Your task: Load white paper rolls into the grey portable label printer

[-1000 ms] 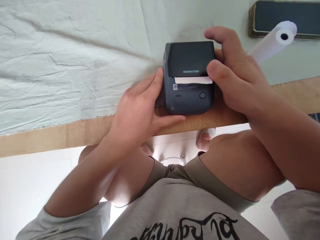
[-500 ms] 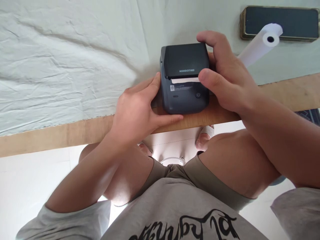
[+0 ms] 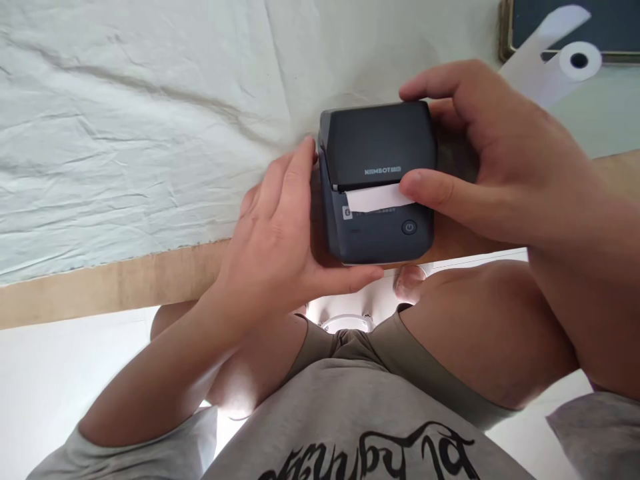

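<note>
A dark grey label printer with "NIIMBOT" on its lid is held between my two hands at the table's front edge. A white paper strip sticks out of the slot below the lid. My left hand grips the printer's left side, its thumb stretched along the near edge. My right hand holds the right side, fingers around the far right corner. The right thumb rests over the right end of the strip, by the lid's lower edge. A round power button shows on the printer's front.
A roll of white paper with a loose end stands right of my right hand. Behind it lies a dark, phone-like slab with a gold-brown rim. A wrinkled pale cloth covers the table, whose wooden edge runs above my legs.
The printer has come nearer to me with both hands on it. More of the paper strip now shows out of the slot. The roll and the slab appear farther right in view.
</note>
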`<state>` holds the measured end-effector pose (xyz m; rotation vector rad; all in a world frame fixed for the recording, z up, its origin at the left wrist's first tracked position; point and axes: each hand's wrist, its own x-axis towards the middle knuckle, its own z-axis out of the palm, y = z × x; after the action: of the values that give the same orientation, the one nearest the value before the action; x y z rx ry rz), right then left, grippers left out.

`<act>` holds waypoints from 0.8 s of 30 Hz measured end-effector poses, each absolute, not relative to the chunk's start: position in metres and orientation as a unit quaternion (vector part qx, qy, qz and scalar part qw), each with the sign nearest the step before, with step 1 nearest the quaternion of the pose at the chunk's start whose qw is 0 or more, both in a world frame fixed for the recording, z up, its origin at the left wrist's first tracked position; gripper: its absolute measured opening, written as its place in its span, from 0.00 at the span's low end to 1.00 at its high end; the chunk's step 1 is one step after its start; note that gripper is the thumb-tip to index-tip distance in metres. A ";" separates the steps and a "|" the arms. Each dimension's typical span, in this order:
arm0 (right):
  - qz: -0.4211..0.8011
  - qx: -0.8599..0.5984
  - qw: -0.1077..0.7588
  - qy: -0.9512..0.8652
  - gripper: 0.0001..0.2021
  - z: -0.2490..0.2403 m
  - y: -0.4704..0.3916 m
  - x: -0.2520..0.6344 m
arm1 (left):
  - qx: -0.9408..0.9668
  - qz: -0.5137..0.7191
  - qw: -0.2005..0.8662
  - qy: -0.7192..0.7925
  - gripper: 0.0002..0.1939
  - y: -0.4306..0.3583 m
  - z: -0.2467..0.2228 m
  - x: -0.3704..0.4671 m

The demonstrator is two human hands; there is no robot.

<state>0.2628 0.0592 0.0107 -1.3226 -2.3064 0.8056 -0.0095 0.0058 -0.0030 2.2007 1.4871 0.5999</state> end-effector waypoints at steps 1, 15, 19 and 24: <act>0.269 -0.466 0.187 -0.822 0.45 0.012 0.059 0.263 | 0.795 0.211 0.216 0.527 0.61 0.007 -0.002 -0.010; 0.207 -0.553 0.227 -0.775 0.33 0.039 0.050 0.249 | 0.799 0.192 0.253 0.511 0.56 0.010 -0.001 -0.012; 0.229 -0.506 0.214 -0.804 0.37 0.038 0.055 0.246 | 0.802 0.190 0.255 0.506 0.60 0.011 -0.001 -0.011; 0.219 -0.538 0.225 -0.782 0.30 0.041 0.056 0.240 | 0.803 0.187 0.257 0.504 0.55 0.011 -0.003 -0.013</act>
<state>0.2400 0.0561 0.0408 -1.4850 -2.1586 0.6030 -0.0127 0.0111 -0.0029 2.1779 1.3685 0.5077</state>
